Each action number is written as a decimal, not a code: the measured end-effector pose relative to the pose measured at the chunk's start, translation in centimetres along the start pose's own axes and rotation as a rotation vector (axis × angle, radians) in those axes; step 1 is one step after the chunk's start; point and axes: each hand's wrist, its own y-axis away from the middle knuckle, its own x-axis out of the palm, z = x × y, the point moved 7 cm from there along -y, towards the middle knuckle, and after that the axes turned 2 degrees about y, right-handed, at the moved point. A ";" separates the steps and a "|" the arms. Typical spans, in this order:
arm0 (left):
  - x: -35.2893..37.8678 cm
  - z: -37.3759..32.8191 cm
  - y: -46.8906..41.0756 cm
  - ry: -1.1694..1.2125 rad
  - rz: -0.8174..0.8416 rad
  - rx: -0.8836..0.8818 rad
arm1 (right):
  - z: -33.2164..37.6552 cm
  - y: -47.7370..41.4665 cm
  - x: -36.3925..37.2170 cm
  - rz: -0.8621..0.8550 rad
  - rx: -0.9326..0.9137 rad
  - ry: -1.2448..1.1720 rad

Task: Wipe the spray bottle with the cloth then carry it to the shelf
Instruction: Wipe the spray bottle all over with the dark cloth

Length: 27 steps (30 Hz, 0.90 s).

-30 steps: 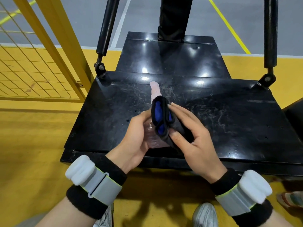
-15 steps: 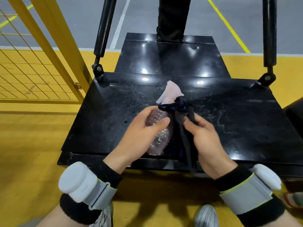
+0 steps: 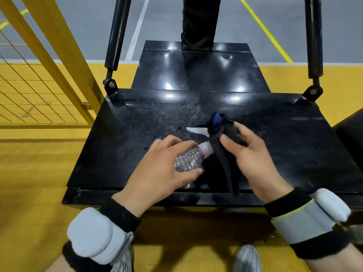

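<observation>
Underfoot: two grey shoes (image 3: 246, 258) are showing at the bottom edge, standing on the yellow floor (image 3: 29, 173).
wrists: padded grey-and-black bands (image 3: 94, 234) are wrapping both forearms.
left hand (image 3: 157, 173): is gripping the clear ribbed body of the spray bottle (image 3: 188, 158), its fingers (image 3: 169, 139) curling over the far side and the thumb pressing along the near side.
spray bottle: is lying tilted in that grip over the front middle of the surface (image 3: 117, 144), head pointing away and to the right; whether it is touching the surface, I cannot tell.
right hand (image 3: 253, 154): is pinching the cloth (image 3: 222, 150) between thumb and fingers, just right of the bottle's neck.
cloth: dark with a flash of blue, is bunching round the bottle's head, one tail hanging toward the surface's front edge; a white trigger (image 3: 196, 130) is poking out to its left.
surface: black, glossy and scratched, is catching spots of light.
struts (image 3: 115, 36): two black ones are rising from the back corners.
platform (image 3: 196, 71): smaller and black, is sitting behind the surface, with dark-trousered legs (image 3: 198, 22) standing on it.
fence (image 3: 59, 55): yellow mesh is running along the left.
</observation>
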 end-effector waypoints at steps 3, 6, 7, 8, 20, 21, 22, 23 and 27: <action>0.6 -0.2 0.2 -0.047 -0.005 0.020 | -0.4 0.2 -0.6 -0.108 -0.022 0.115; 0.4 -0.6 0.2 -0.085 -0.047 0.059 | 0.8 0.3 -1.5 -0.260 -0.143 0.249; 0.4 -0.8 0.2 -0.092 -0.054 0.075 | 1.5 0.4 -1.4 -0.288 -0.213 0.299; 0.3 -1.0 0.1 -0.102 -0.062 0.091 | 2.0 0.6 -1.4 -0.307 -0.257 0.337; 0.0 -1.7 0.8 -0.191 -0.151 0.145 | 1.3 0.0 -1.5 -0.245 -0.220 0.324; -0.2 -1.9 0.8 -0.173 -0.163 0.148 | 1.4 0.3 -1.6 -0.300 -0.236 0.312; -0.3 -2.1 0.7 -0.157 -0.171 0.150 | 1.3 0.3 -1.7 -0.337 -0.212 0.248; -0.3 -2.1 0.7 -0.143 -0.172 0.146 | 0.9 0.3 -1.8 -0.342 -0.158 0.132; -0.4 -1.8 0.6 -0.129 -0.136 0.129 | 0.8 0.1 -1.2 -0.066 -0.039 -0.040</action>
